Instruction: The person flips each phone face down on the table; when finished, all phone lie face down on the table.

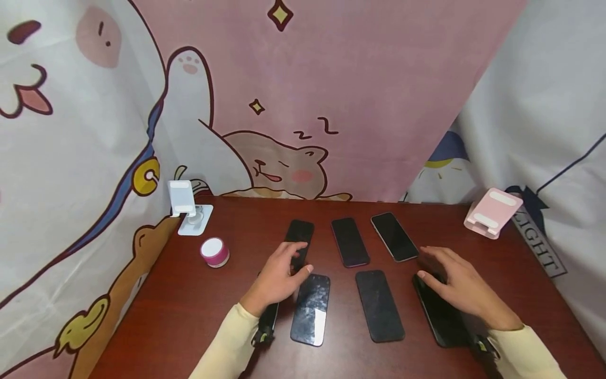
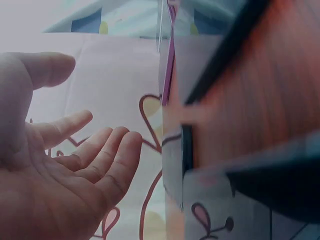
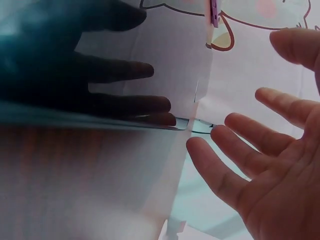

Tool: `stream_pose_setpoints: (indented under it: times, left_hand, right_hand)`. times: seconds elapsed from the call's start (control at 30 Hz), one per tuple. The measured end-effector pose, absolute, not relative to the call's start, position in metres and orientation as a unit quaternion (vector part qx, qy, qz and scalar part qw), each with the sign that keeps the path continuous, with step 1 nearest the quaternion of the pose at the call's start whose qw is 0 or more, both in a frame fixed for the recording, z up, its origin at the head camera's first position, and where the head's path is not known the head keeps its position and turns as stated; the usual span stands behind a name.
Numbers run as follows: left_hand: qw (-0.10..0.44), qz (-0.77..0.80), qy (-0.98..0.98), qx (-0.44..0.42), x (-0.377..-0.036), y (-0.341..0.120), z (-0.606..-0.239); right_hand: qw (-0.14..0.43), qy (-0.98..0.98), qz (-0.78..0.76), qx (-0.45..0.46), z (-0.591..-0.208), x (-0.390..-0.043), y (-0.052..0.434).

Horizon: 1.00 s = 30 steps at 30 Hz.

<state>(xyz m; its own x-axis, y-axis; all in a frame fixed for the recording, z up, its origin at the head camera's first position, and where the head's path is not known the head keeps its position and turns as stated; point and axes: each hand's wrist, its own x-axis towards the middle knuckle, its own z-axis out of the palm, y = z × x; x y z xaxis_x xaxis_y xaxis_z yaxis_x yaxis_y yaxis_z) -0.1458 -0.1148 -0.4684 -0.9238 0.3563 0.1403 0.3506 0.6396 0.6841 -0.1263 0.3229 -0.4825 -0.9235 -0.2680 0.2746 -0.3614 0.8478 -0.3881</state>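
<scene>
Two hands hovered with fingers relaxed over phones on the table: the left hand [image 1: 279,276] touched a phone [image 1: 299,237] in the far row, the right hand [image 1: 456,287] rested on another phone [image 1: 442,316] near the right edge.

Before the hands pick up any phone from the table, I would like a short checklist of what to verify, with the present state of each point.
1. Left hand holds nothing: ok, fingers relaxed above the black back-left phone.
2. Right hand holds nothing: ok, fingers spread over the black front-right phone.
3. Right fingertips touching that phone: cannot tell.
4. Phones lie apart, not overlapping: ok for the front-middle black phone and the reflective front-left phone.
5. White folding stand and pink folding stand unoccupied: ok.
6. Pink-and-white round container away from both hands: ok.
</scene>
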Motion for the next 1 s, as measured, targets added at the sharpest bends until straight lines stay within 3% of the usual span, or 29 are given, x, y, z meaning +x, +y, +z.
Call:
stream_pose_setpoints:
  times: [0.5, 1.0]
  left_hand:
    - [0.067, 0.494, 0.847, 0.183, -0.129, -0.067, -0.479]
    - [0.134, 0.513, 0.819, 0.222, -0.114, 0.003, -0.484]
  right_hand:
    - [0.104, -0.954, 0.244, 0.142, -0.489, -0.099, 0.334]
    - [0.100, -0.954, 0.259, 0.110, -0.499, -0.079, 0.342]
